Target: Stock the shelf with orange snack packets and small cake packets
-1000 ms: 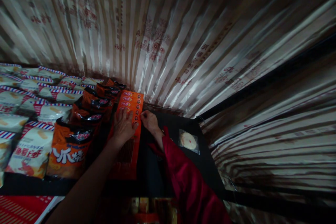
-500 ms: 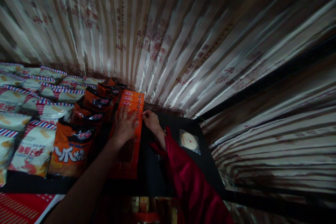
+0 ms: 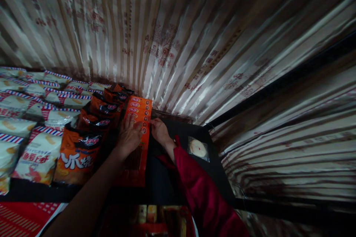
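A row of overlapping flat orange snack packets [image 3: 143,144] lies on the black shelf, their printed tops stepped one behind another. My left hand [image 3: 130,135] rests open across the packets, palm down with the fingers stretched out. At their right edge, my right hand [image 3: 160,131] has its fingers drawn together, the tips pinching the side of a packet. Which packet the fingers grip is hard to make out in the dim light. My left forearm covers part of the packets' lower left side.
Black-and-orange snack bags [image 3: 78,155] stand in a row left of the packets, with several white bags [image 3: 39,155] beyond. A clear packet with a round white item [image 3: 198,148] lies on the black shelf [image 3: 178,129]. Pleated plastic sheeting [image 3: 172,37] hangs behind; a red basket [image 3: 25,218] is below.
My right hand has shifted slightly down along the packets' right edge, its fingertips now closer against it. My left hand stays on the packets. The view has moved slightly.
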